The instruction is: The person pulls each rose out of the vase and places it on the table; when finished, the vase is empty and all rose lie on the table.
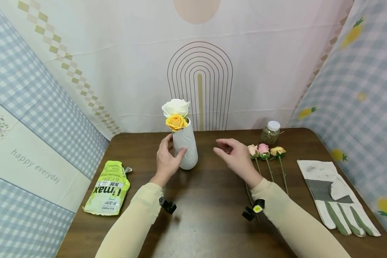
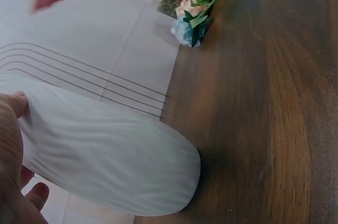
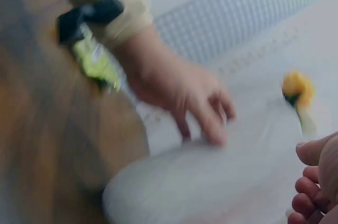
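A white ribbed vase [image 1: 186,148] stands on the brown table with a white rose [image 1: 176,107] and a yellow rose [image 1: 176,122] at its mouth. My left hand [image 1: 168,159] grips the vase's side, thumb on the front and fingers round the left; in the left wrist view the vase [image 2: 113,145] shows its rounded base on the wood. To the right of the vase my right hand [image 1: 237,157] hovers with loosely bent fingers and holds nothing. Below it, partly hidden by the hand and sleeve, lie a pink rose [image 1: 263,150], a peach rose [image 1: 253,151] and a yellow-orange rose [image 1: 278,151].
A blue flower [image 2: 186,33] lies beside the other stems in the left wrist view. Behind them stands a white-lidded jar [image 1: 271,133]. White, grey and green gloves [image 1: 337,197] lie at the right, and a green-and-white bag [image 1: 108,190] at the left. A patterned cloth hangs behind the table.
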The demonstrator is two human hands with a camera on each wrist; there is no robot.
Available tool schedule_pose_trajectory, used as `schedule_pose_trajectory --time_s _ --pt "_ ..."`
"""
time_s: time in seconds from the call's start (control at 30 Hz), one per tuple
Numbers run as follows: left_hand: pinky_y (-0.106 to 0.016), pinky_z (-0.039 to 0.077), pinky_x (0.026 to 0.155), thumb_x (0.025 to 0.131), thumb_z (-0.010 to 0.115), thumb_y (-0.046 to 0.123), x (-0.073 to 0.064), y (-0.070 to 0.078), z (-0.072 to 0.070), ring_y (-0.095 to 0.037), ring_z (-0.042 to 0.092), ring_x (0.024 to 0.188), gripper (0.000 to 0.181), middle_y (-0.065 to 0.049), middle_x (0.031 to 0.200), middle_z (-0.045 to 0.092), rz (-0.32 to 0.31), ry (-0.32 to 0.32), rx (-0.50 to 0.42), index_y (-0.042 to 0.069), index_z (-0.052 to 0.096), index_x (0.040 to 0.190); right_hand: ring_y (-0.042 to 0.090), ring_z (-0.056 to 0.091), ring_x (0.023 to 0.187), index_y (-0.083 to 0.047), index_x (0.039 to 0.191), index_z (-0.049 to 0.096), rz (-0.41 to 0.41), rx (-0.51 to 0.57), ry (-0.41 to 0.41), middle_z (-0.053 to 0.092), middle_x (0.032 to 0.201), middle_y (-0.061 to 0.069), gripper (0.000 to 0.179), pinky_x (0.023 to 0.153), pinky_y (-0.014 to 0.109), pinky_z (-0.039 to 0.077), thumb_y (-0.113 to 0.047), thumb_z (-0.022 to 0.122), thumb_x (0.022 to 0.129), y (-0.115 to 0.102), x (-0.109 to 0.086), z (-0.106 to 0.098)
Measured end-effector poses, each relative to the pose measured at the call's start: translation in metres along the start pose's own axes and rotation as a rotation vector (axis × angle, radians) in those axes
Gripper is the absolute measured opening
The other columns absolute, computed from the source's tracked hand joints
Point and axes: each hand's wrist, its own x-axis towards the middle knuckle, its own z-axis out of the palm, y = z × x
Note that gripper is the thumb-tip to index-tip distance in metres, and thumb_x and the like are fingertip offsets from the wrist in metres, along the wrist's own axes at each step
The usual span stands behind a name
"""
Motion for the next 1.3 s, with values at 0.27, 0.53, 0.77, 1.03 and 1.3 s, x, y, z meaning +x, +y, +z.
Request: schedule_pose_trajectory --time_s 0.27,0.53,0.77,1.03,1.3 --pt "-0.043 0.054 0.083 0.081 0.078 0.025 -0.001 -0.002 0.000 -0.026 0.058 0.108 0.064 -0.015 0.120 0.056 0.017 -0.017 0.031 0.000 0.048 0.131 0.014 0.061 0.078 -0.007 0.110 0.071 -0.101 0.118 0.009 0.067 0.093 0.004 0.031 0.067 0.028 0.053 -0.021 0.076 0.083 -0.057 0.041 0.038" --pt "-0.042 0.053 0.085 0.082 0.077 0.028 -0.003 -0.001 -0.001 -0.023 0.056 0.111 0.064 -0.012 0.123 0.055 -0.008 -0.038 0.032 0.003 0.047 0.133 0.012 0.058 0.072 -0.007 0.104 0.072 -0.046 0.218 0.000 0.063 0.081 0.001 0.027 0.061 0.024 0.050 -0.019 0.078 0.081 -0.071 0.057 0.060" --pt "-0.042 0.054 0.084 0.082 0.077 0.025 -0.004 -0.002 -0.002 -0.024 0.056 0.111 0.063 -0.013 0.122 0.055 0.010 -0.035 0.034 0.002 0.047 0.132 0.013 0.045 0.063 -0.008 0.088 0.070 -0.015 0.156 0.006 0.047 0.068 0.000 0.020 0.052 0.024 0.035 -0.022 0.081 0.078 -0.074 0.059 0.071" --pt "-0.047 0.053 0.084 0.081 0.078 0.024 -0.003 -0.002 -0.002 -0.024 0.055 0.112 0.064 -0.013 0.124 0.054 -0.002 -0.028 0.022 0.003 0.046 0.133 0.016 0.041 0.061 -0.009 0.090 0.075 0.008 0.114 0.060 0.042 0.066 0.002 0.021 0.050 0.027 0.032 -0.026 0.081 0.079 -0.080 0.059 0.081" --pt "-0.047 0.053 0.084 0.082 0.077 0.026 -0.001 -0.001 -0.002 -0.024 0.055 0.112 0.064 -0.012 0.125 0.054 0.008 -0.024 0.036 0.004 0.046 0.134 0.013 0.043 0.068 -0.009 0.096 0.078 0.092 0.273 0.101 0.055 0.071 0.001 0.019 0.055 0.027 0.038 -0.016 0.081 0.078 -0.085 0.067 0.083"
